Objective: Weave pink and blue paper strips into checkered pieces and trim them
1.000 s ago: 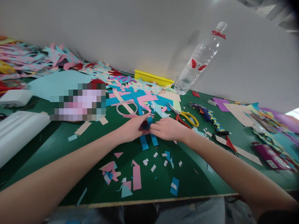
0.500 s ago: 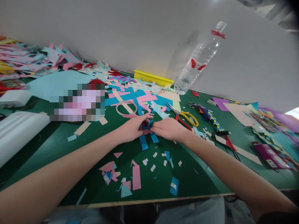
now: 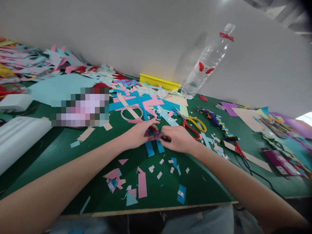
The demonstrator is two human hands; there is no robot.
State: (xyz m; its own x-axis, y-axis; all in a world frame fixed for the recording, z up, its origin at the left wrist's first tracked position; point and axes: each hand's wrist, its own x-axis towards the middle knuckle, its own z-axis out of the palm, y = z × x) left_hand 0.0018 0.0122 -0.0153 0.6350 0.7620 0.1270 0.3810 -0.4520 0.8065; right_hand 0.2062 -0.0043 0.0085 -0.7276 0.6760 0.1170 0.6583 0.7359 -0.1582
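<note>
Both hands meet over the middle of the green table. My left hand (image 3: 140,134) is closed on a small piece of folded blue and pink paper strips (image 3: 153,133), mostly hidden by the fingers. From the right, my right hand (image 3: 176,138) pinches the edge of the same strips, its fingers curled. Two blue strip ends (image 3: 150,149) stick out below the hands towards me. Just beyond them lies a roll of clear tape (image 3: 132,112). Scissors (image 3: 193,123) with one red and one yellow handle lie to the right of my right hand.
Paper scraps (image 3: 142,185) lie along the near side of the green table (image 3: 92,182). A clear bottle (image 3: 207,63) stands by the grey wall beside a yellow tray (image 3: 159,82). A glue gun (image 3: 214,118) and a purple box (image 3: 281,164) are at right; heaped strips (image 3: 31,61) at far left.
My right hand has turned and its fingers have curled more at the paper strips. The left hand keeps its place and its hold.
</note>
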